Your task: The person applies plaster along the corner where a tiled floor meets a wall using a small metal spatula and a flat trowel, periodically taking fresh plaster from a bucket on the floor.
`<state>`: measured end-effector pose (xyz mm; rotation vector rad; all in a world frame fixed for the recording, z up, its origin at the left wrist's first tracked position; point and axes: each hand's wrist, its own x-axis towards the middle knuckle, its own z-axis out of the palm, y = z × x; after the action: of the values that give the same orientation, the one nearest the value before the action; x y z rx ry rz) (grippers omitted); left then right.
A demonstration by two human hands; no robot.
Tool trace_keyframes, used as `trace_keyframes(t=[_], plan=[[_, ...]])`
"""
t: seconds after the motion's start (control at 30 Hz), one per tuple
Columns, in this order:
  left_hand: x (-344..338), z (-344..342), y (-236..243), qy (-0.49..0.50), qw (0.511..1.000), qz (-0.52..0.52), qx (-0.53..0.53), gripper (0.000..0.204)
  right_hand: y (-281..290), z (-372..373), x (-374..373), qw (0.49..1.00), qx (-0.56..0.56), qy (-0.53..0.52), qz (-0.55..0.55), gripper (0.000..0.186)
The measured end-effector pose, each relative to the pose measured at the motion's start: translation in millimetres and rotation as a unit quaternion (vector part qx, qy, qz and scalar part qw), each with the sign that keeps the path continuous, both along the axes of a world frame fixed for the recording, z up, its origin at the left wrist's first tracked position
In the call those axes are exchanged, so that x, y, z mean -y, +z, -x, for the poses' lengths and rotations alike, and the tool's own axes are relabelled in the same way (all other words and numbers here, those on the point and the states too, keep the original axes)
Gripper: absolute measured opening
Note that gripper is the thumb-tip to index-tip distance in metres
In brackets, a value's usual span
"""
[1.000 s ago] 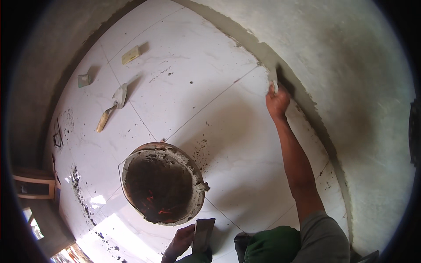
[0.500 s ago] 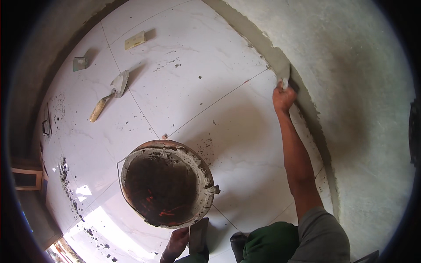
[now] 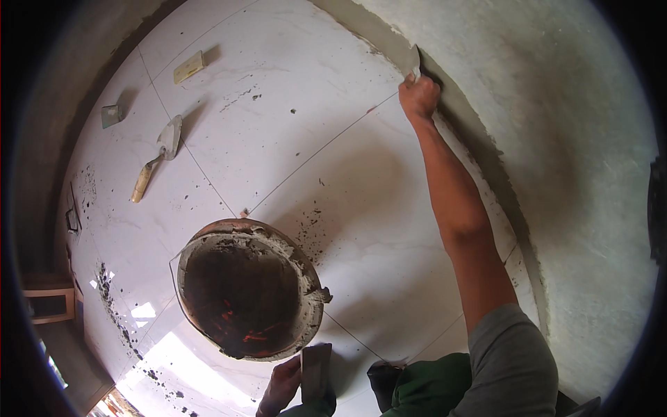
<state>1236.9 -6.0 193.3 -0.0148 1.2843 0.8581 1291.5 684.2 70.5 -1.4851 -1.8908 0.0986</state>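
Note:
My right hand (image 3: 420,96) is closed round the handle of a trowel (image 3: 417,61), at arm's length on the far right. Its thin blade lies against the band of grey mortar (image 3: 479,142) that runs along the foot of the wall. Low in the view, my left hand (image 3: 283,382) grips the edge of a flat rectangular plate (image 3: 316,368), held upright just below the bucket; part of those fingers is hidden. The mortar-crusted bucket (image 3: 314,304) stands to the left of my right arm, with dark grey mix (image 3: 240,288) inside.
A second trowel (image 3: 167,141) with a wooden handle lies on the white tiles (image 3: 361,229) at left. Beyond it are a yellowish block (image 3: 188,67) and a small greenish block (image 3: 111,115). Mortar crumbs (image 3: 114,313) trail along the left side. The grey wall (image 3: 577,174) rises on the right.
My right hand has slid farther away along the wall's foot with the trowel, whose blade now shows more edge-on. The left hand stays by the bucket with the plate. The whole view has shifted slightly.

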Motion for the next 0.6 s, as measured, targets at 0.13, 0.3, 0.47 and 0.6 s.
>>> trace_keyframes(t=[0.13, 0.3, 0.47, 0.6], plan=[[-3, -6, 5, -0.029, 0.999, -0.026, -0.030, 0.061, 6, -50, 15, 1.000, -0.008, -0.001, -0.029, 0.028], [2, -12, 10, -0.038, 0.998, -0.026, -0.045, 0.065, 6, -98, 39, 0.999, -0.023, -0.010, -0.022, 0.031], [-12, -22, 28, -0.017, 0.998, -0.047, -0.048, 0.047, -1, -137, 58, 0.999, -0.028, -0.040, -0.018, 0.032], [-20, -32, 30, -0.029, 0.996, -0.066, -0.061, 0.046, -4, -181, 70, 0.996, -0.025, -0.045, -0.068, 0.035]])
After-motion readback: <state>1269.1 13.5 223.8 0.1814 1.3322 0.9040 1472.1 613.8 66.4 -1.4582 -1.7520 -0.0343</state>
